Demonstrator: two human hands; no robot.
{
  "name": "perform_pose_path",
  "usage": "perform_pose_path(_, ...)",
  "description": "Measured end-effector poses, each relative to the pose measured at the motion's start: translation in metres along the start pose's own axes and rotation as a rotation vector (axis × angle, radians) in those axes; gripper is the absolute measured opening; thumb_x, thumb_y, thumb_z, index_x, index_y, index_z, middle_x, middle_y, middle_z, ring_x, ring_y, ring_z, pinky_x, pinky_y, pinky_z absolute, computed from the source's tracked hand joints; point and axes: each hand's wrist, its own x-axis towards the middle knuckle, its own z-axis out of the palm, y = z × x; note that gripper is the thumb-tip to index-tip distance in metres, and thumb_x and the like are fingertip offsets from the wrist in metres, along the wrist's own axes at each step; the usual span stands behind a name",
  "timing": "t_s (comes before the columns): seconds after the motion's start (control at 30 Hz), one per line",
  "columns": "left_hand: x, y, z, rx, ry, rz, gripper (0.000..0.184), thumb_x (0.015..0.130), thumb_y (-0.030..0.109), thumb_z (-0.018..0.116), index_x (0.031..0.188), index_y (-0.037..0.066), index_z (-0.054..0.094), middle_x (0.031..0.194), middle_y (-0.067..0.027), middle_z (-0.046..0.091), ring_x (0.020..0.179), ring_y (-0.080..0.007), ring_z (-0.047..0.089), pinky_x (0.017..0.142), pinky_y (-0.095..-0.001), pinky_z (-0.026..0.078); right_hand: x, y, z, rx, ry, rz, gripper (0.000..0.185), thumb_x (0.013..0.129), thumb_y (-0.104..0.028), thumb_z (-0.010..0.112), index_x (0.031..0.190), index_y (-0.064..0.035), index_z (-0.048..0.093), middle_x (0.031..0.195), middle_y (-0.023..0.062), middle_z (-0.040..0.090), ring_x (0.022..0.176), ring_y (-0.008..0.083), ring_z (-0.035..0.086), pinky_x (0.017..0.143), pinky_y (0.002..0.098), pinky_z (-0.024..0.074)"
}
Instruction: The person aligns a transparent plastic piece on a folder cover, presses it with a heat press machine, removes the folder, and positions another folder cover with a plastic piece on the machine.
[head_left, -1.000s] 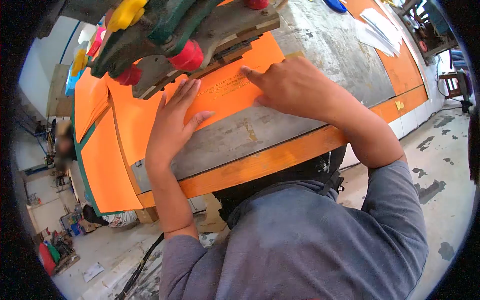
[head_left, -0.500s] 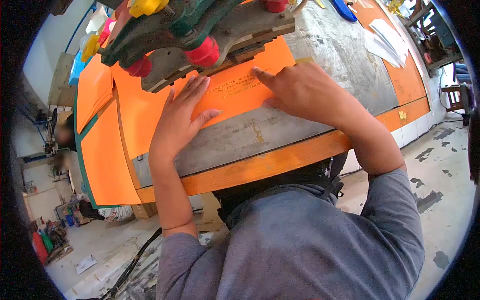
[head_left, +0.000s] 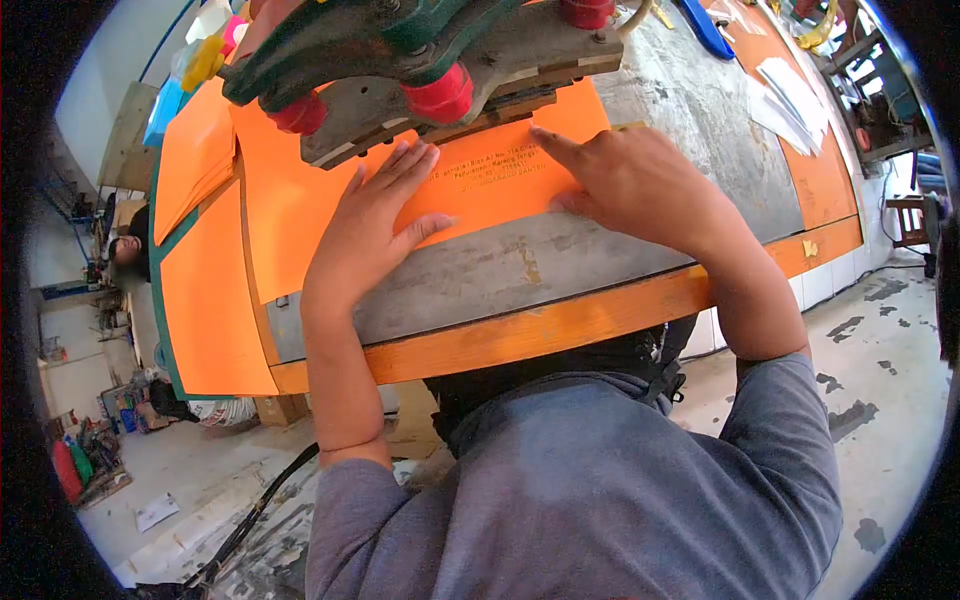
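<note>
An orange sheet of paper (head_left: 490,215) with several lines of dark printed text lies on the grey metal bed of the table, its far edge beneath a green press head (head_left: 440,95) with red knobs. My left hand (head_left: 372,228) rests flat on the sheet's left part, fingers stretched and thumb apart, fingertips close to the press's lower edge. On the right side of the sheet, my right hand (head_left: 635,180) presses with index finger extended and thumb apart; its other fingers are partly hidden. Neither hand grips anything.
Stacked orange sheets (head_left: 205,190) and a larger orange sheet (head_left: 210,310) lie to the left. White papers (head_left: 790,105) and a blue-handled tool (head_left: 703,28) are at the far right. A wooden rail (head_left: 540,335) edges the table. Another person (head_left: 130,245) is at far left.
The view has shifted slightly, so the press and the table sit a little further right in it. Both hands keep their places on the orange sheet.
</note>
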Motion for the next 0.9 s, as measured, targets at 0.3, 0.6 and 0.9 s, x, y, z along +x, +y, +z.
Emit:
perform_pose_path(0.3, 0.001, -0.002, 0.001, 0.026, -0.012, 0.017, 0.081, 0.097, 0.046, 0.074, 0.165, 0.014, 0.045, 0.171, -0.0068, 0.044, 0.162, -0.0270, 0.032, 0.131, -0.0541, 0.027, -0.002, 0.003, 0.006, 0.014, 0.058, -0.040, 0.060, 0.095, -0.034, 0.073, 0.146, -0.0027, 0.061, 0.087, 0.0181, 0.076, 0.083, 0.0384, 0.076, 0.070, 0.0509, 0.0602)
perform_pose_path(0.6, 0.001, -0.001, -0.004, -0.001, -0.011, 0.073, 0.080, 0.097, 0.041, 0.077, 0.163, 0.011, 0.044, 0.168, -0.0137, 0.047, 0.157, -0.0333, 0.042, 0.129, -0.0480, 0.034, -0.002, -0.002, 0.011, 0.027, 0.056, 0.007, 0.059, 0.093, -0.038, 0.077, 0.138, -0.0015, 0.065, 0.085, 0.0165, 0.076, 0.081, 0.0388, 0.076, 0.067, 0.0503, 0.0600)
perform_pose_path(0.9, 0.003, 0.006, -0.010, -0.140, -0.022, -0.069, 0.080, 0.093, 0.040, 0.082, 0.159, 0.010, 0.047, 0.147, -0.0131, 0.063, 0.141, -0.0307, 0.060, 0.119, -0.0444, 0.045, 0.001, 0.007, 0.026, 0.063, 0.145, -0.070, 0.044, 0.090, -0.037, 0.078, 0.115, -0.0009, 0.073, 0.089, 0.0155, 0.077, 0.088, 0.0374, 0.077, 0.073, 0.0471, 0.0609)
